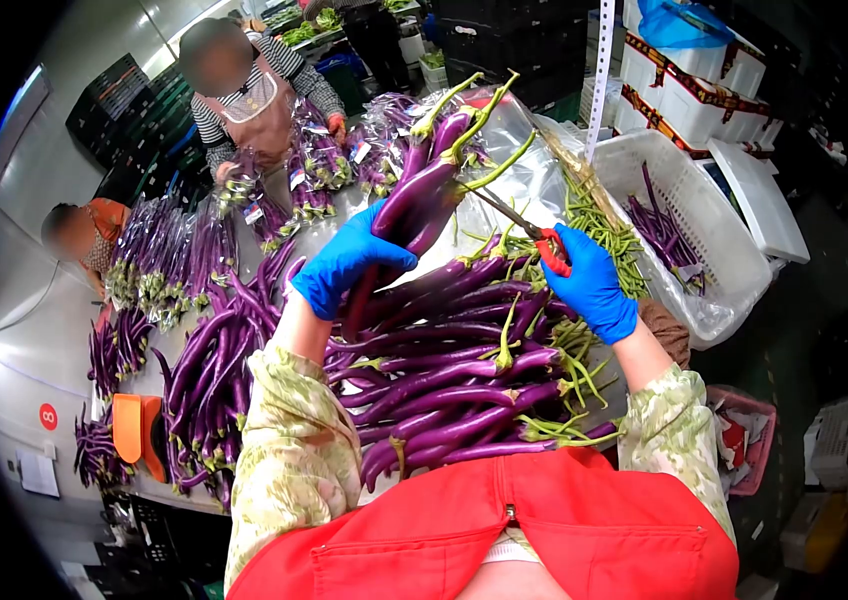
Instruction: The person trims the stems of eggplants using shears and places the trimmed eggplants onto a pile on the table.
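Note:
My left hand (352, 262), in a blue glove, is wrapped round several long purple eggplants (424, 198) held up over the table, their green stems pointing up and right. In my blue-gloved right hand (589, 283) are scissors with red handles (553, 252). The scissor blades reach up and left to the stems of the held eggplants; whether they are closed on a stem is too small to tell. Beneath both hands lies a wide pile of loose eggplants (444, 400), most with their stems towards the right.
Bagged eggplants (174, 250) lie at the far left, near two co-workers (254, 110) across the table. Green beans (604, 230) lie right of the pile. A white crate (734, 270) holds more eggplants. An orange holder (134, 428) sits at the left edge.

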The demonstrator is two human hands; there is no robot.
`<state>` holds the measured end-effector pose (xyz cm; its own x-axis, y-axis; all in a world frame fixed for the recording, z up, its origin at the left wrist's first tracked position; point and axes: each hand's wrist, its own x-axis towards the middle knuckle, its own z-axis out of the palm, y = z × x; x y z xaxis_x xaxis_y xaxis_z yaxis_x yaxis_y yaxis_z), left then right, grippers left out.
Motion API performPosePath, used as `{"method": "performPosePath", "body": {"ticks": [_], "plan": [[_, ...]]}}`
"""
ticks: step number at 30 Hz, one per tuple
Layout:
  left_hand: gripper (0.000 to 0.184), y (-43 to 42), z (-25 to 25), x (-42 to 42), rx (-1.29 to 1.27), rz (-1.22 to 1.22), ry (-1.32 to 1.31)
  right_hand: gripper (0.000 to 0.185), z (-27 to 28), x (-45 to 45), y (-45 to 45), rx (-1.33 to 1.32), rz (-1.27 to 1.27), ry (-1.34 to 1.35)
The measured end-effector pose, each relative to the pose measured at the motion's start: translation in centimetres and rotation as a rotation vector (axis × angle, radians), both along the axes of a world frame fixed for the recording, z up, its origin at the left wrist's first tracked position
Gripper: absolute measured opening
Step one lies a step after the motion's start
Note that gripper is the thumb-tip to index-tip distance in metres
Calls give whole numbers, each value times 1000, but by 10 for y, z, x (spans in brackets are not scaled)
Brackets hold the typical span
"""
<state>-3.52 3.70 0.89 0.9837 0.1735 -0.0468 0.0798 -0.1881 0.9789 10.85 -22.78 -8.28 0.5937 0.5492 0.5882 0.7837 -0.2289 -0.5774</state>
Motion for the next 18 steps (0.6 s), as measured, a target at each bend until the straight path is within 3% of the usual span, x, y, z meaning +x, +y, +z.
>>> {"method": "performPosePath", "body": {"ticks": [10, 16, 18], "plan": [[68, 4, -9, 2, -23, -14, 12, 34, -16, 6, -3, -219, -2, 135], [70, 4, -17, 3, 47, 48, 58, 32, -13, 2, -14, -71, -2, 211], [70, 1, -20, 3, 51, 24, 75, 36, -6, 4, -14, -105, -25, 120]]}}
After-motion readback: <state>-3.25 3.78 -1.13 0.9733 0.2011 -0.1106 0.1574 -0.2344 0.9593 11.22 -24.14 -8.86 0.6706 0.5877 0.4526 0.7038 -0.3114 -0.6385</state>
